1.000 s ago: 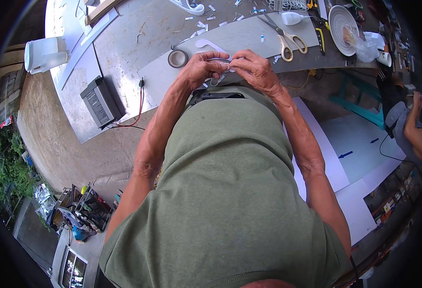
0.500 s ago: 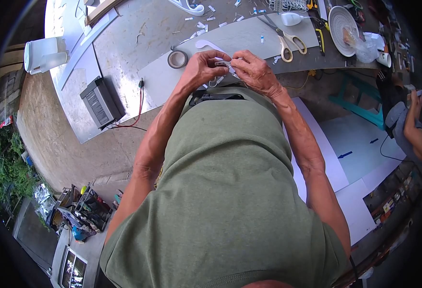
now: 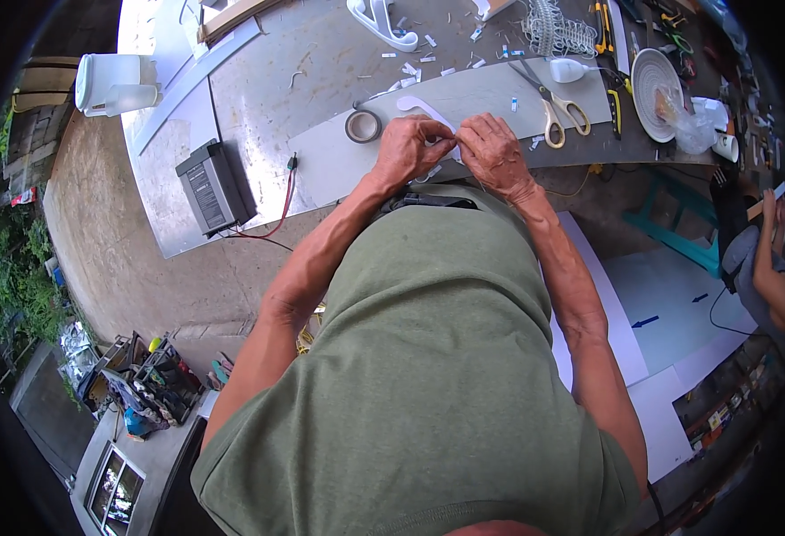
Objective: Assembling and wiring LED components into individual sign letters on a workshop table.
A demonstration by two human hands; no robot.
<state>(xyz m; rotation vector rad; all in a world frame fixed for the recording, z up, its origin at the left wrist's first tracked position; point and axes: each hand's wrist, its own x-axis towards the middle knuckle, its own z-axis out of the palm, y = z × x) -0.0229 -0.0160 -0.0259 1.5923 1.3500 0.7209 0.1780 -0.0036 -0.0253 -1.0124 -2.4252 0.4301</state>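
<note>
Above the table's near edge my left hand (image 3: 410, 150) and my right hand (image 3: 494, 154) meet, their fingertips pinched together. Both are closed; whatever lies between the fingers is small and hidden by them. A white curved strip (image 3: 423, 108) lies on the grey sheet (image 3: 330, 159) just beyond my fingers. To the left of my left hand rests a roll of tape (image 3: 363, 126). Scissors (image 3: 549, 105) with cream handles lie to the right of my right hand.
A black box with leads (image 3: 213, 189) sits at the table's left edge. Small white pieces are scattered at the back. On the right are a round woven tray (image 3: 657, 94), a yellow cutter (image 3: 615, 114) and a teal stool (image 3: 674, 221). A co-worker's arm (image 3: 772, 277) shows at the far right.
The whole view has shifted, so the table appears farther right and lower. My left fingers have curled in closer, and the small pale piece seen between my hands earlier is now hidden.
</note>
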